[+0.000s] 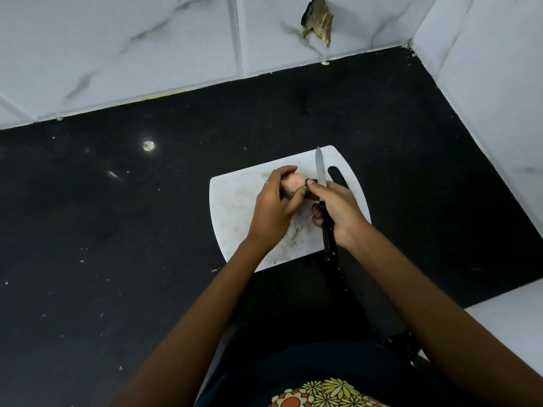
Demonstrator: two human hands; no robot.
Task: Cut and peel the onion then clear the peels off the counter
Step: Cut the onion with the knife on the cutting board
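A pinkish onion (pixel 293 183) sits over the white cutting board (pixel 235 201), and my left hand (pixel 273 210) grips it from the left with curled fingers. My right hand (pixel 338 212) holds a black-handled knife (pixel 321 171), blade pointing away from me, just right of the onion. The right thumb and the blade meet at a dark bit of skin at the onion's right end. Much of the onion is hidden by my left fingers.
The board lies on a black counter (pixel 117 230) speckled with small crumbs. White marbled tile walls (pixel 147 48) close the back and right sides. A broken hole in the tile (pixel 317 22) shows at the back. A white ledge (pixel 511 327) sits at lower right.
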